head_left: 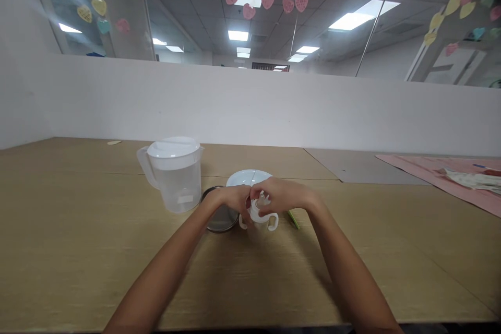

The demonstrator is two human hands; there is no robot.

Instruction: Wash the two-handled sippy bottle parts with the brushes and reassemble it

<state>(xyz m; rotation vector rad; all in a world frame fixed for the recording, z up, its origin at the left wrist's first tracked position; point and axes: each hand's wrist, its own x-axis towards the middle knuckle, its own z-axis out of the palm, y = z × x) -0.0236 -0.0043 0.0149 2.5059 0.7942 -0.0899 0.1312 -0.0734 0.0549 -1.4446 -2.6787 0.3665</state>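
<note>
A baby bottle [256, 215] with a white collar and two curved side handles stands in front of me at mid-table. Its clear lower body is faint against the brown surface. My left hand [238, 200] is closed at the bottle's top from the left, its thumb side turned inward. From the other side, my right hand [278, 195] curls its fingers around the bottle's white top part. The fingertips of both hands meet there and partly hide what they grip. Behind the hands lies a white plate [239, 176]. A round dark metal tray [222, 221] is partly under my left wrist.
A clear plastic pitcher [178, 180] with a white lid stands to the left. A thin green object [293, 220] lies right of the bottle. At far right, a pink cloth [422, 167] holds a whitish item [473, 180]. A white wall [235, 109] borders the table's back.
</note>
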